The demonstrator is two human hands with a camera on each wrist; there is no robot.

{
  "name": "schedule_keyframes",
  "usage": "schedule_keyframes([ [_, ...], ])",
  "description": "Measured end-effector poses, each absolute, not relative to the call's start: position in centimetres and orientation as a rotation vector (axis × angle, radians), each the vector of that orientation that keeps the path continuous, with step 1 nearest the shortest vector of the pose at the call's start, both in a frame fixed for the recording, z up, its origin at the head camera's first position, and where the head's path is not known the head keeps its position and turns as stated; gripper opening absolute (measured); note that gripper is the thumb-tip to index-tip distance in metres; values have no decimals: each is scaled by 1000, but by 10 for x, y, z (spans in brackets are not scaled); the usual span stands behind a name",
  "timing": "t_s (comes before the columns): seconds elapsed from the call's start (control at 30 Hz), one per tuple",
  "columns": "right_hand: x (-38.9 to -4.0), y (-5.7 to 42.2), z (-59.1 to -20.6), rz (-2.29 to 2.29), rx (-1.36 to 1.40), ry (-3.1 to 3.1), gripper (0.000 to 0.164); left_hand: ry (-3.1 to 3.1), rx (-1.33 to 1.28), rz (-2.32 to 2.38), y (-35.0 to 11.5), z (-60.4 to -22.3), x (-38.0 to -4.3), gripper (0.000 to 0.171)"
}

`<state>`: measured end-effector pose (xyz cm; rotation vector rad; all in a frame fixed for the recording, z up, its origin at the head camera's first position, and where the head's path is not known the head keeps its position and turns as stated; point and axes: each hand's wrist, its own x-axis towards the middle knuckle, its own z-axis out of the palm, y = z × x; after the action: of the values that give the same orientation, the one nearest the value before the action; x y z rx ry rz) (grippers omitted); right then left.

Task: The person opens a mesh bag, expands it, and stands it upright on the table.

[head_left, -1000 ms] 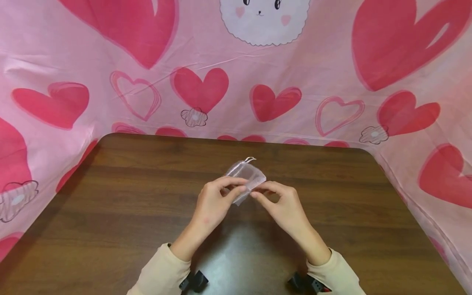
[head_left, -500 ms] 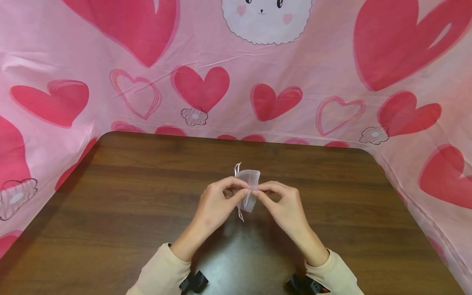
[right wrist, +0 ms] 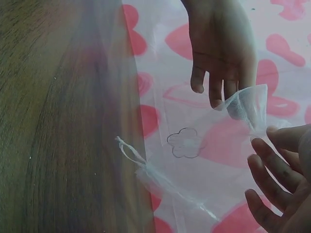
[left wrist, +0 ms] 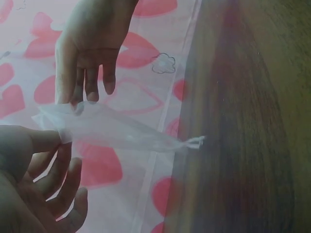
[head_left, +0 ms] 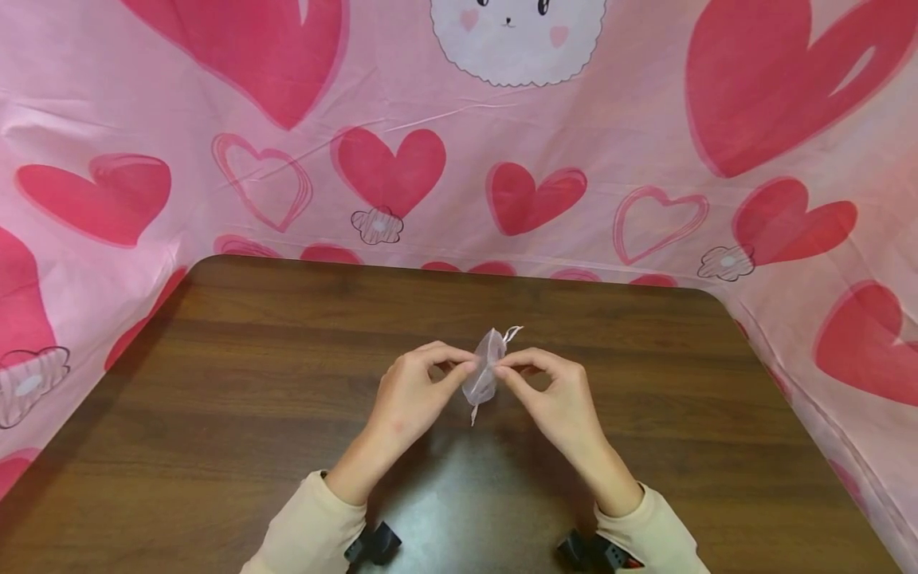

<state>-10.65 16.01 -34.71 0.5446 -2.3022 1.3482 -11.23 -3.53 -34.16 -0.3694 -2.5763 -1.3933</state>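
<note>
A small sheer whitish organza drawstring bag is held up between both hands over the table. My left hand pinches its left side between thumb and fingertips. On the opposite side, my right hand pinches the fabric the same way. White cord loops stick out at the bag's upper right and at its lower end. In the left wrist view the bag stretches sideways, a cord loop at its right tip. The right wrist view shows see-through fabric spread between the hands. I see nothing inside the bag.
The brown wooden table lies under the hands. A pink cloth printed with hearts hangs along its back and sides. Black devices sit at both wrists, by the beige sleeves.
The bag has turned between the fingers; its cords now point to the upper right and down. It was flatter and slanted a second ago. The hands have stayed almost in place.
</note>
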Motion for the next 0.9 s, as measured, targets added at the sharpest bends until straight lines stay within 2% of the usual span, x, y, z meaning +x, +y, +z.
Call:
schedule_keyframes([
  [0.27,-104,161,-346,1413,438,-2404,16,-2545,-380,-1497,-34,-342,-110,8],
  [0.57,-104,160,-348,1367,521,-2342,5,-2520,-402,-1540,-32,-343,-110,10],
  [0.8,-105,160,-348,1364,503,-2346,5,-2458,-442,-1544,-33,-342,-109,20],
  [0.9,-105,160,-349,1367,500,-2352,5,-2461,-427,-1502,-33,-342,-110,15],
])
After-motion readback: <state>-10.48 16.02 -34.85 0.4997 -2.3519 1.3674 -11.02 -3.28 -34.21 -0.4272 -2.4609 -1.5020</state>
